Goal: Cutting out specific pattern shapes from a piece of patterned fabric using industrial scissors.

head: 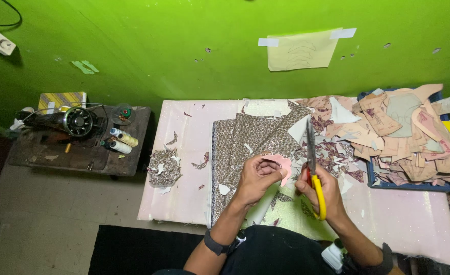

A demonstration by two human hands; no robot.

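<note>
Left hand (258, 178) is pinching a small pink piece (284, 165), fingers clamped on its edge, held up over the patterned fabric (255, 135) so the scissors (312, 168) can reach it. Right hand (321, 189) is wrapped tight round the yellow handles, blades closed and pointing up just beside the piece. Cut shapes sit heaped in the tray (413, 186) on the right

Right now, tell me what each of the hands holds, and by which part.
The right hand grips the yellow-handled scissors by their handle loops, blades pointing away. The left hand pinches the small pink cut piece at its edge.
</note>
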